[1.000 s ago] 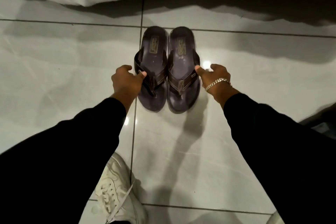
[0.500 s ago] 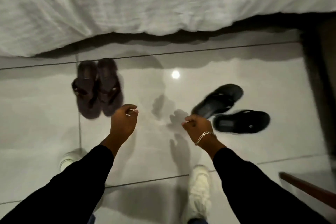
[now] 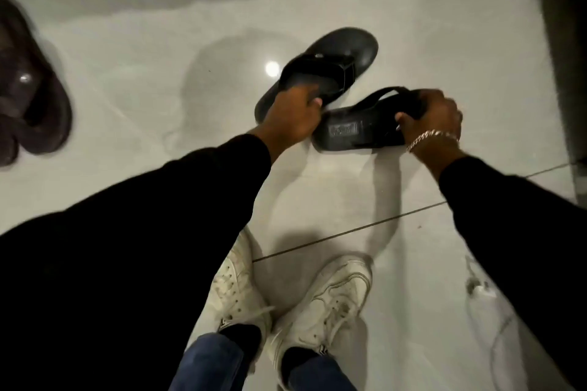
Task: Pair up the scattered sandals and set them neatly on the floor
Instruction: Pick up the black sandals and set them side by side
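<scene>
Two black sandals lie on the glossy white tiled floor [image 3: 444, 41]. The far black sandal [image 3: 343, 54] points up and to the right; my left hand [image 3: 293, 119] is closed on its heel end. The near black sandal [image 3: 355, 132] lies crosswise, a label showing on its footbed. My right hand [image 3: 433, 119], with a chain bracelet at the wrist, grips its strap at the toe end. The brown sandal pair [image 3: 28, 95] sits at the left edge, blurred and partly out of frame.
My two white sneakers [image 3: 320, 301] stand on the tiles just below the hands. A dark vertical edge [image 3: 562, 41] of furniture or wall runs down the right side. A white object [image 3: 479, 292] lies at the lower right, partly behind my sleeve.
Both hands left the brown pair, moved right and closed on the two black sandals. The view dropped closer to the floor; the brown pair now sits at the left edge.
</scene>
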